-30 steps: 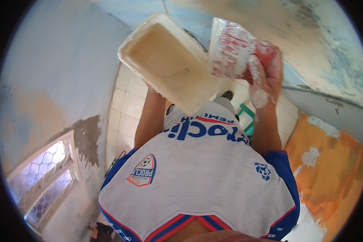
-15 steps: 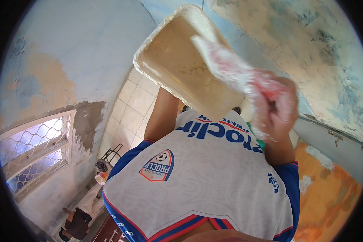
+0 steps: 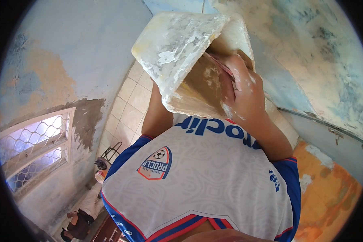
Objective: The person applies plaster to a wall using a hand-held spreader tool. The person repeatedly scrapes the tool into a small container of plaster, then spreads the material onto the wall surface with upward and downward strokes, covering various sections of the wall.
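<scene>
Right hand (image 3: 242, 94) is inside the tub (image 3: 177, 48), fingers curled shut on something reddish pressed against the tub's inner wall; too hidden to say what it is. Knuckles and back of hand are smeared with white paste.

Left hand is not visible. Only the left forearm (image 3: 157, 115) shows, running up behind the tub, so I can't tell that grip's state, though it seems to support the tub from underneath.

Tub is a pale rectangular plastic one, held up at chest height in front of the person, tilted so its mouth faces right and down. Outside is caked with dried white and yellowish residue; inside looks tan.

Below it is the person's shirt (image 3: 205, 177), white with blue sleeves and red trim, with a shield badge on the left chest.

Surroundings: blue wall (image 3: 48, 52) with peeling orange patches, window (image 3: 36, 149) with a wire grille at left, pale tile floor (image 3: 129, 101) beyond the tub, orange surface (image 3: 330, 197) at lower right. Another person (image 3: 86, 211) is at lower left, well apart.
</scene>
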Demonstrator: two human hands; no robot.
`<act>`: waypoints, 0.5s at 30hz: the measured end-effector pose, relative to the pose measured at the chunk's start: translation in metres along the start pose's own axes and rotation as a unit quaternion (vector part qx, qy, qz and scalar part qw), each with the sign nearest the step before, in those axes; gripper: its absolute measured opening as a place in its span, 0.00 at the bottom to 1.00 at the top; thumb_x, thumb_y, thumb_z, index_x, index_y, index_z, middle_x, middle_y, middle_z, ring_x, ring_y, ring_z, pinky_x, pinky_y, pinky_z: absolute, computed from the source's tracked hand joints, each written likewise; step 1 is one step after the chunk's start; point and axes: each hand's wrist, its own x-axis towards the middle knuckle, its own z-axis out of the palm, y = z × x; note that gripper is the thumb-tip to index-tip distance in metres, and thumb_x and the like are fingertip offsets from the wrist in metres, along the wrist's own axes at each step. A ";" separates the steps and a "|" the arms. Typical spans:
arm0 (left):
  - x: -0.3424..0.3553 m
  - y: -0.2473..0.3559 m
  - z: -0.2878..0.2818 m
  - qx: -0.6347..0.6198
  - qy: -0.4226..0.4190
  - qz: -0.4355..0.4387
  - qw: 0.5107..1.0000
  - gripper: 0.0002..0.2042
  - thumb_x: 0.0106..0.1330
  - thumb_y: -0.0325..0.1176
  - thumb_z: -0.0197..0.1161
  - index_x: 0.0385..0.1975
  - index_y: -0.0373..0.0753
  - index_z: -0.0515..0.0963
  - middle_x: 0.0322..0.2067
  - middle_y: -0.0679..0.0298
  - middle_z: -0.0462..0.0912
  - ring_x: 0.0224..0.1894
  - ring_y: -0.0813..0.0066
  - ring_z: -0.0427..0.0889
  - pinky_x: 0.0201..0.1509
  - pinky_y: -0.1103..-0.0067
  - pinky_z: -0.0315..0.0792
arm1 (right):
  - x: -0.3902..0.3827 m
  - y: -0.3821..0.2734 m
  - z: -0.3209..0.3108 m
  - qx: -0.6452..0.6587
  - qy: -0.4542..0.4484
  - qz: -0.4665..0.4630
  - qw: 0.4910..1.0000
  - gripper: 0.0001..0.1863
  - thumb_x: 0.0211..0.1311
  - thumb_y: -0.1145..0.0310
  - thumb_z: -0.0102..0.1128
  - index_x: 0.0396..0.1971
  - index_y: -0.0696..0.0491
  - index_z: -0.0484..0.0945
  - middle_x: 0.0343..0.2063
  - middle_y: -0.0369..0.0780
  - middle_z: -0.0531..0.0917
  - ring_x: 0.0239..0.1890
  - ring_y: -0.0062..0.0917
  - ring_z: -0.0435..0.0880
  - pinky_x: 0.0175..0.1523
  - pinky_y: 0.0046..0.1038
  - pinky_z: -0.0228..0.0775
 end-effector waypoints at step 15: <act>-0.005 -0.010 0.000 0.011 -0.019 -0.019 1.000 0.37 0.63 0.60 0.57 0.65 0.40 0.62 0.61 0.58 0.69 0.62 0.60 0.70 0.62 0.63 0.69 | -0.014 -0.004 -0.006 0.030 -0.060 0.097 0.993 0.18 0.61 0.84 0.54 0.50 0.57 0.68 0.37 0.50 0.84 0.41 0.43 0.85 0.43 0.30 0.75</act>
